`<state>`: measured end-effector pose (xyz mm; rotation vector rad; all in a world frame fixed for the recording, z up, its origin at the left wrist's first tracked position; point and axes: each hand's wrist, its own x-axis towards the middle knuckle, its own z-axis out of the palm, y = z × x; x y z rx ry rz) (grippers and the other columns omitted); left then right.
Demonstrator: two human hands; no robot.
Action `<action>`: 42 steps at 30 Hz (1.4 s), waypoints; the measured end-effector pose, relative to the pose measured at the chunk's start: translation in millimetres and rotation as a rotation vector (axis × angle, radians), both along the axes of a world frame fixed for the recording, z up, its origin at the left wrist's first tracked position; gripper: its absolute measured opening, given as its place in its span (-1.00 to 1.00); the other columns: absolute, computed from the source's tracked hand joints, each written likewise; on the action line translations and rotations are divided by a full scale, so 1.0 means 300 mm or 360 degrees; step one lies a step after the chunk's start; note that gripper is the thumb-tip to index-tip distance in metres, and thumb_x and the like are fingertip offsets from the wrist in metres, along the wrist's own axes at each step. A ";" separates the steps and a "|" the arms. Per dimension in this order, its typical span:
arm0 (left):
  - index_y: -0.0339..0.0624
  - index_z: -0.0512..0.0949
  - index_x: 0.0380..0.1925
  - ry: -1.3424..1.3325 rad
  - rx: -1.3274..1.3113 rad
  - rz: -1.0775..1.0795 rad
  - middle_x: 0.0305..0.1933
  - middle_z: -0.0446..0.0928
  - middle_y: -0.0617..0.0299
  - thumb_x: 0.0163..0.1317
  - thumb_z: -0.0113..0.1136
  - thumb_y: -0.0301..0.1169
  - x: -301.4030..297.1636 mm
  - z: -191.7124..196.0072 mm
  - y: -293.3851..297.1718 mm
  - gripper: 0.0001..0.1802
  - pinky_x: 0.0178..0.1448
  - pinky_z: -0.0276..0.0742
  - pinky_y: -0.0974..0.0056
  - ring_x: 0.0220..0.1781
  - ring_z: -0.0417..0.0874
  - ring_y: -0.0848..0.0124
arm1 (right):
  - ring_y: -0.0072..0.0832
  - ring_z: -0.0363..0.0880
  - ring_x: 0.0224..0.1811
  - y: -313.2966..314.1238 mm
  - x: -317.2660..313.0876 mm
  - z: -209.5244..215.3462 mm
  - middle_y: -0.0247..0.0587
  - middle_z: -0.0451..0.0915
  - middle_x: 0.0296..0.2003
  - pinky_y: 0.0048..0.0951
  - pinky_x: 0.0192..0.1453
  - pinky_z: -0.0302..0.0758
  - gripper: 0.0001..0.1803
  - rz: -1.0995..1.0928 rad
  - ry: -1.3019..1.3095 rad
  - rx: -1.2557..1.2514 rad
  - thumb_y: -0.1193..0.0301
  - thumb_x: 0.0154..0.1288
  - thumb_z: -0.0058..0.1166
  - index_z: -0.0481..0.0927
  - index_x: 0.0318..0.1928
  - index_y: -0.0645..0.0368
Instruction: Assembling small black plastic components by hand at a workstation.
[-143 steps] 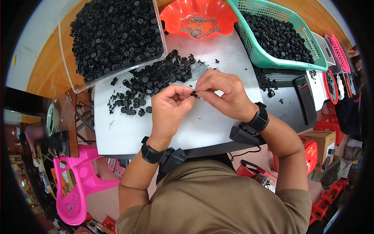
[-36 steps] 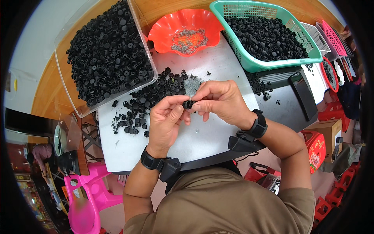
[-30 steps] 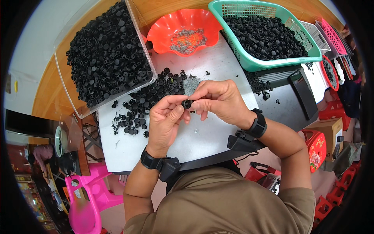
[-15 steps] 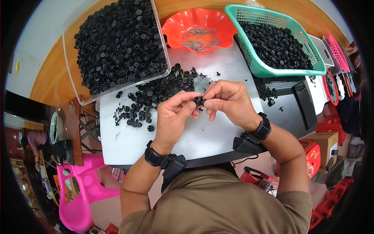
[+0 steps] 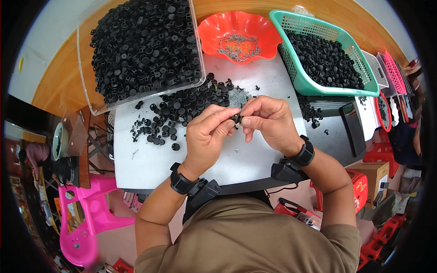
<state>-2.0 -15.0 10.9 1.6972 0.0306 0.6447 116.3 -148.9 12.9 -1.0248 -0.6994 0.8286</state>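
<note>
Over the middle of the white tabletop [image 5: 205,161], my left hand [image 5: 207,132] and my right hand [image 5: 271,122] meet at the fingertips. Both pinch a small black round plastic part [image 5: 236,118] between thumbs and forefingers, so most of it is hidden. Just beyond my fingers lies a small heap of thin silvery metal pieces [image 5: 238,97], perhaps springs or pins. Left of it spreads a loose pile of black plastic caps [image 5: 182,105], with a single cap [image 5: 175,147] lying apart near my left hand.
A clear plastic bin [image 5: 203,68] heaped with black caps stands far left. Behind my hands sits a red wavy-rimmed bowl [image 5: 273,38] holding thin metal pieces. At far right is a green basket [image 5: 337,89] full of black parts. A pink stool [image 5: 98,209] stands at lower left.
My hands stay together on the black part, with my fingers slightly shifted around it. The whole view has moved a little with my head.
</note>
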 end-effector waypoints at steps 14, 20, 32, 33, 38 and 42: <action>-0.34 0.56 -0.16 -0.0045 0.0055 0.0040 -0.33 0.49 0.19 0.22 0.06 -0.62 -0.027 0.021 -0.029 -0.80 -0.40 0.45 0.47 -0.46 0.51 0.54 | -0.59 0.53 -0.34 0.013 -0.001 -0.008 -0.24 0.47 -0.32 -0.61 -0.44 0.57 -0.90 0.0073 -0.0283 0.0287 0.66 0.16 0.11 0.48 -0.31 0.31; -0.35 0.56 -0.12 -0.0060 -0.0194 -0.0050 -0.31 0.48 0.22 0.28 0.03 -0.57 -0.029 0.016 -0.039 -0.79 -0.37 0.46 0.49 -0.44 0.49 0.57 | -0.60 0.51 -0.35 0.016 0.006 -0.022 -0.24 0.46 -0.32 -0.62 -0.44 0.54 -0.89 0.0112 -0.0342 0.0225 0.58 0.17 0.15 0.48 -0.32 0.30; -0.39 0.52 -0.07 0.0000 -0.0983 -0.0258 -0.35 0.56 0.15 0.31 0.02 -0.50 -0.013 -0.013 -0.027 -0.75 -0.34 0.50 0.43 -0.41 0.52 0.53 | -0.66 0.44 -0.44 0.008 -0.005 0.087 -0.31 0.49 -0.42 -0.65 -0.45 0.38 -0.75 -0.0234 -0.1424 0.0031 0.58 0.04 0.26 0.59 -0.20 0.26; -0.39 0.52 -0.07 -0.0006 -0.0988 -0.0255 -0.35 0.56 0.15 0.31 0.02 -0.50 -0.017 -0.005 -0.027 -0.75 -0.34 0.50 0.43 -0.41 0.52 0.53 | -0.66 0.44 -0.46 0.008 -0.011 0.086 -0.32 0.49 -0.46 -0.66 -0.46 0.36 -0.78 -0.0290 -0.1383 -0.0001 0.60 0.05 0.24 0.62 -0.22 0.24; -0.36 0.50 -0.03 0.0116 -0.0903 -0.0173 -0.34 0.56 0.17 0.32 0.01 -0.45 -0.070 0.076 0.023 -0.72 -0.37 0.45 0.46 -0.45 0.47 0.58 | -0.66 0.53 -0.45 -0.072 0.050 0.175 -0.28 0.55 -0.38 -0.66 -0.44 0.48 -0.83 -0.0438 -0.1166 -0.0093 0.63 0.09 0.19 0.59 -0.24 0.32; -0.33 0.55 -0.14 0.0228 -0.0575 0.0260 -0.37 0.57 0.21 0.27 0.06 -0.48 -0.216 0.108 0.128 -0.79 -0.42 0.37 0.52 -0.48 0.46 0.61 | -0.72 0.46 -0.56 -0.175 0.233 0.279 -0.39 0.52 -0.55 -0.71 -0.49 0.44 -0.82 -0.0899 -0.1509 -0.0437 0.56 0.12 0.17 0.62 -0.22 0.30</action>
